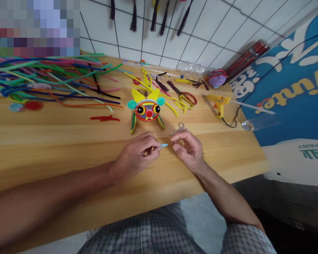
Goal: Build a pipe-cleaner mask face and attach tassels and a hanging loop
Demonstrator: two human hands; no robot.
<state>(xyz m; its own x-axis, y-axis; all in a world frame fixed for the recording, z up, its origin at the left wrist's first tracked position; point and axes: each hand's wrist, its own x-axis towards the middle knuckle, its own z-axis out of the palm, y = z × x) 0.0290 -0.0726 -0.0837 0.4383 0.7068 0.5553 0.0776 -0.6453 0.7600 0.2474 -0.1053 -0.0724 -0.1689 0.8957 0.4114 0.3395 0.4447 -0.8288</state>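
Checked shirt (137, 233), at six o'clock. Left hand (136, 155): thumb and forefinger pinched on a short light-blue strip (164, 145); best practice, as judged: pinch lightly, leave the tip free, steady the wrist against the wooden tabletop (69, 141). Horned beast figure (149, 114): at eleven o'clock from the strip, apart from both hands. Light-blue strip: protruding from the left fingertips toward three o'clock, short of the right hand. Right hand (189, 151): fingers curled, thumb and forefinger parted, nothing seen between. Metal finger-ring tool (181, 123): twelve o'clock of that hand, partly hidden; contact cannot be told.
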